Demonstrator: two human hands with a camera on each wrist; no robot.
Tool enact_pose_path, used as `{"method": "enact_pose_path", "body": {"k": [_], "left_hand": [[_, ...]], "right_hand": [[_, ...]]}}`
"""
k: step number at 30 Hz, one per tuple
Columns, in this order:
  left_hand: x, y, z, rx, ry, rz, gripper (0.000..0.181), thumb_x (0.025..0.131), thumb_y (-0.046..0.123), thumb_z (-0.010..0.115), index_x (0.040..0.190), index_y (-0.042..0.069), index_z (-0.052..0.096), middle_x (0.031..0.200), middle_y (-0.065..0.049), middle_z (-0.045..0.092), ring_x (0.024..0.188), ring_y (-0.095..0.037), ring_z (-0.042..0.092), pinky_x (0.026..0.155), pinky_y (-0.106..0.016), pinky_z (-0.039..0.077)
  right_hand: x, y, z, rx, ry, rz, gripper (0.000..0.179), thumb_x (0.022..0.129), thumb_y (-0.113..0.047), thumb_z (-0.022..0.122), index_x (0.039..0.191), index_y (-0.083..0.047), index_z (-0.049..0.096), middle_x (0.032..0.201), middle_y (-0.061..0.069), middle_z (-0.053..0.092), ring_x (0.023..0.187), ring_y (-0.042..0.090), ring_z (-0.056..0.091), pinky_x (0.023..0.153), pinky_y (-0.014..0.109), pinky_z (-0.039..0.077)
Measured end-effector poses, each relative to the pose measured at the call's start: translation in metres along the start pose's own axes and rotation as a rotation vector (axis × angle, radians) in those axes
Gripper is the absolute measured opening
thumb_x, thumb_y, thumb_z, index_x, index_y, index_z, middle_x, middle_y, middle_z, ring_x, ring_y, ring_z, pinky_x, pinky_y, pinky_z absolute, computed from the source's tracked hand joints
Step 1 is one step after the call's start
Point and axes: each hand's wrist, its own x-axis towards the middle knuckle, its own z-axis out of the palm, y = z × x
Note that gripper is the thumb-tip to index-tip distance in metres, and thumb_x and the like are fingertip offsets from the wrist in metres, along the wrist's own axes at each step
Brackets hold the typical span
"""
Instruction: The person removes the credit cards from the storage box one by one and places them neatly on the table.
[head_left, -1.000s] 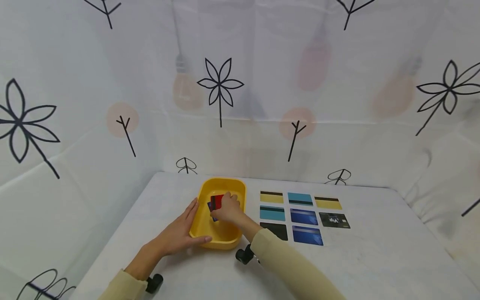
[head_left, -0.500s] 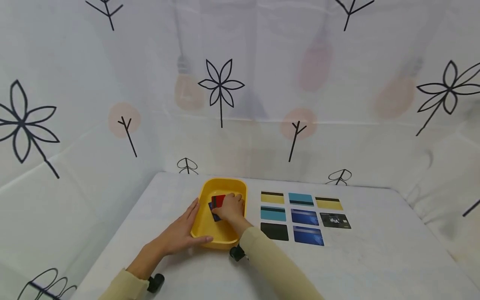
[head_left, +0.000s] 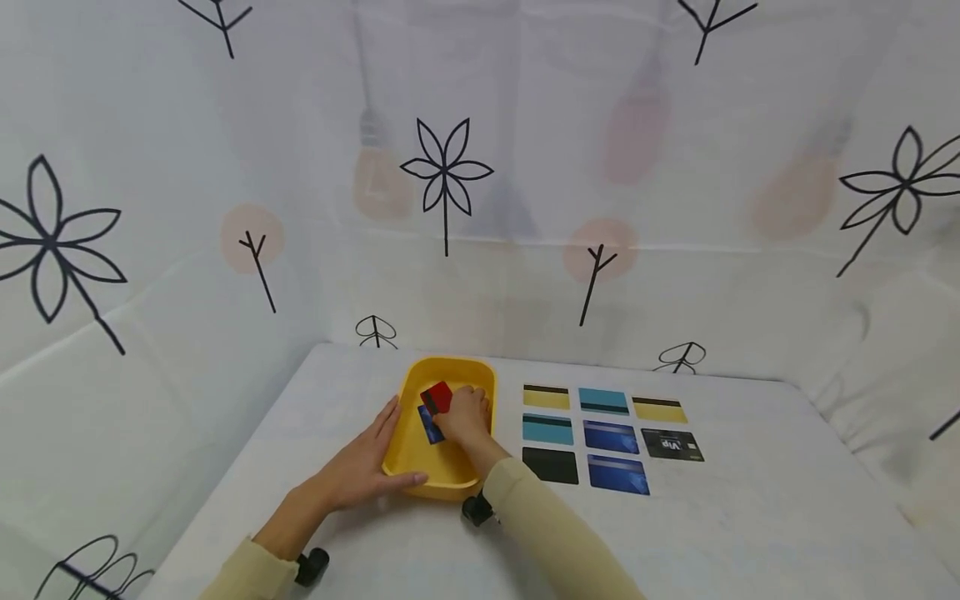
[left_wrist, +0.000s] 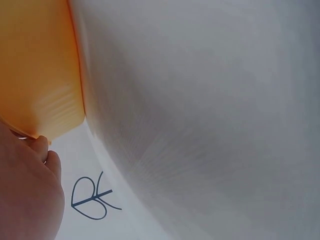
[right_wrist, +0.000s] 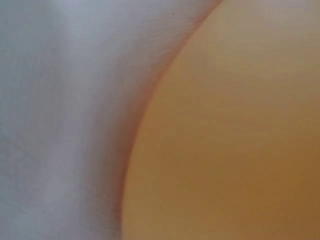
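Observation:
In the head view a yellow plastic tray stands on the white table. My left hand rests against its left side, fingers straight along the rim and thumb spread toward the near edge. The left wrist view shows that hand's fingers touching the tray's edge. My right hand reaches inside the tray and pinches a red card with a dark stripe. Below the red card lies a blue card, partly covered. The right fingertips are mostly hidden. Only the tray's wall fills the right wrist view, blurred.
Right of the tray, several cards lie in rows: yellow striped cards, light blue ones, dark blue ones, a black VIP card and a plain dark card. A patterned white cloth hangs behind the table.
The right hand first shifted left and slightly nearer. The red card has since turned and tilted in the tray, showing more of the blue card below. The left hand stays on the tray.

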Motion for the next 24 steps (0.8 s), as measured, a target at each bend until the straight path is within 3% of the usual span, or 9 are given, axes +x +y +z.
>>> {"method": "enact_pose_path", "body": {"k": [8, 13, 24], "left_hand": [[-0.0001, -0.0026, 0.0030, 0.000, 0.003, -0.002, 0.118, 0.084, 0.076, 0.063, 0.165, 0.009, 0.010, 0.173, -0.002, 0.004, 0.154, -0.031, 0.025, 0.120, -0.054, 0.032], [0.0000, -0.0022, 0.0029, -0.004, 0.001, -0.006, 0.119, 0.083, 0.078, 0.062, 0.165, 0.010, 0.010, 0.173, -0.002, 0.004, 0.154, -0.032, 0.027, 0.119, -0.054, 0.032], [-0.0009, 0.0002, 0.0024, -0.002, -0.006, -0.023, 0.120, 0.082, 0.078, 0.062, 0.165, 0.010, 0.010, 0.173, -0.002, 0.004, 0.153, -0.033, 0.028, 0.119, -0.055, 0.032]], "right_hand": [[0.0013, 0.0016, 0.0001, 0.021, 0.009, -0.036, 0.046, 0.089, -0.014, 0.073, 0.125, 0.006, 0.053, 0.101, 0.015, 0.060, 0.095, 0.032, 0.056, 0.090, 0.047, 0.053], [0.0021, 0.0009, -0.0005, 0.122, 0.001, -0.050, 0.035, 0.093, -0.002, 0.067, 0.125, 0.001, 0.053, 0.108, 0.014, 0.058, 0.096, 0.028, 0.059, 0.097, 0.043, 0.054], [0.0040, 0.0000, 0.0002, 0.152, 0.082, -0.106, 0.030, 0.097, 0.000, 0.062, 0.126, -0.003, 0.057, 0.112, 0.013, 0.063, 0.098, 0.026, 0.063, 0.097, 0.039, 0.056]]}}
